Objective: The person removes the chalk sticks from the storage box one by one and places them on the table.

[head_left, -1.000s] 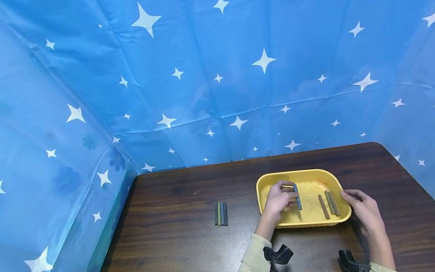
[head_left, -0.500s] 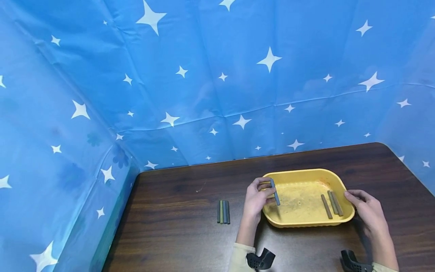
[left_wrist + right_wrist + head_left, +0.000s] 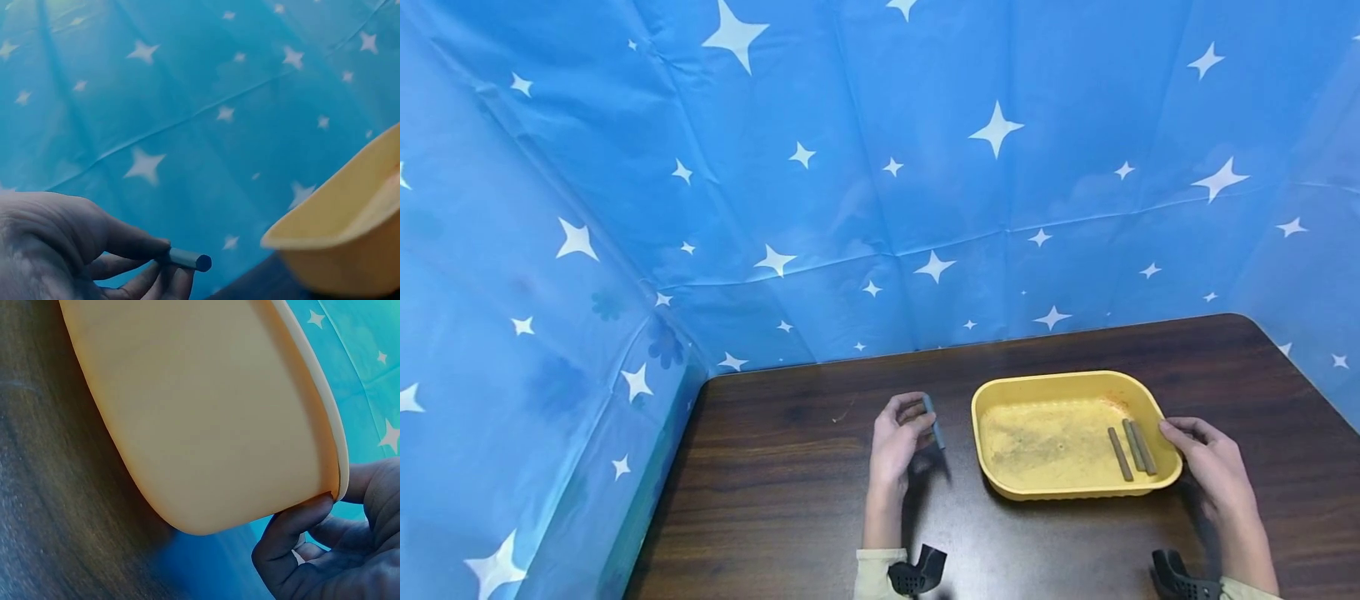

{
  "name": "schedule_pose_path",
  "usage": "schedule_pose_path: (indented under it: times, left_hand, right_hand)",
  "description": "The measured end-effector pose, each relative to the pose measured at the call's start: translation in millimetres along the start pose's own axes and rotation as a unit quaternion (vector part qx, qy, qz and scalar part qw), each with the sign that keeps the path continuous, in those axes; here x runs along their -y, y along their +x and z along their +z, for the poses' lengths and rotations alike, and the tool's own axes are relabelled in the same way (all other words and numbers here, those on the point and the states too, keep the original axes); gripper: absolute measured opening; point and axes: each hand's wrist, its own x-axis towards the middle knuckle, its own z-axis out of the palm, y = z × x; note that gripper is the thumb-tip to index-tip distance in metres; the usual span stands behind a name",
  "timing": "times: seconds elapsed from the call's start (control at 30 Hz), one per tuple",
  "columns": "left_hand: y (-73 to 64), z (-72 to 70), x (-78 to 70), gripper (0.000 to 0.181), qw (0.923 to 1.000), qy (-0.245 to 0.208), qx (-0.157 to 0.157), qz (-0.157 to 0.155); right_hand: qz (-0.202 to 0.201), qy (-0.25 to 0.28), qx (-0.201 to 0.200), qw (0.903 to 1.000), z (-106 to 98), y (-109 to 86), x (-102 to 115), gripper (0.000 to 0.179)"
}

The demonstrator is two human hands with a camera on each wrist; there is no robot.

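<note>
My left hand pinches a slim blue chalk-like stick between thumb and fingers, above the table left of the yellow tray. In the left wrist view the stick shows a round end past the fingertips. At the tray's right end my right hand grips the rim, with its fingers curled over the edge in the right wrist view. Inside the tray, at the right, lie a brownish stick, a greenish stick and another brownish one.
The dark wood table ends at the back against a blue star-patterned curtain, which also runs along the left side. A small row of sticks on the table is hidden behind my left hand.
My left hand has lifted the blue stick out of the tray and carried it left, over the row of sticks on the table. The right hand stays on the tray rim.
</note>
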Motion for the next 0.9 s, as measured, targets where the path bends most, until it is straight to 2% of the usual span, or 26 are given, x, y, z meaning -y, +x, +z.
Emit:
schedule_pose_path:
  times: [0.23,0.37,0.67,0.9]
  left_hand:
    - [-0.6,-42.7,5.2,0.039,0.9989,0.012,-0.045,0.0]
    - [-0.8,-58.2,12.1,0.039,0.9982,0.033,-0.049,-0.007]
    - [-0.8,-78.8,24.3,0.037,0.9895,0.14,-0.038,0.0]
    - [2.2,-85.5,34.7,0.034,0.9726,0.225,-0.059,0.012]
  right_hand:
    - [0.001,-0.001,-0.008,1.0,1,1.1,0,0.059]
    - [0.001,-0.006,-0.012,0.9999,3,0.9,-1,0.059]
    - [-0.01,-0.007,-0.014,0.9998,3,-0.8,-2,0.057]
    - [0.002,0.003,-0.004,1.0,3,-0.3,-2,0.06]
